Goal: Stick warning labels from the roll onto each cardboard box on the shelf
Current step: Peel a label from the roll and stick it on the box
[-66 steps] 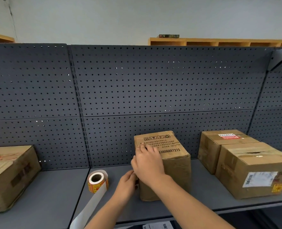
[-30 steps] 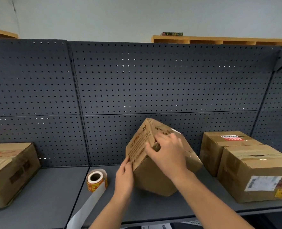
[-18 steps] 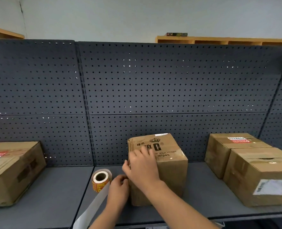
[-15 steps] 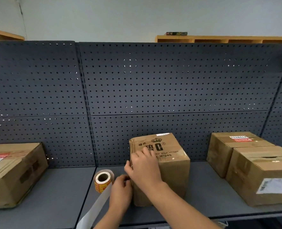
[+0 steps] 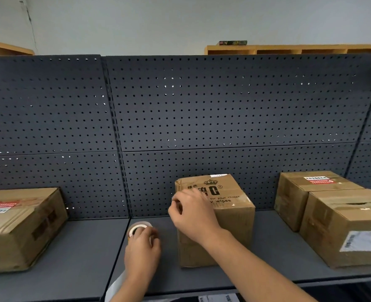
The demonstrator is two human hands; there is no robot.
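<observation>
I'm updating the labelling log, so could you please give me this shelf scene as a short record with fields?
left hand: on the label roll, which stands on the shelf
right hand: at the top left edge of the middle box
middle box: upright, no red label visible
left box: red label on top
right rear box: red label on top
right front box: white sticker on front, no red label visible
</observation>
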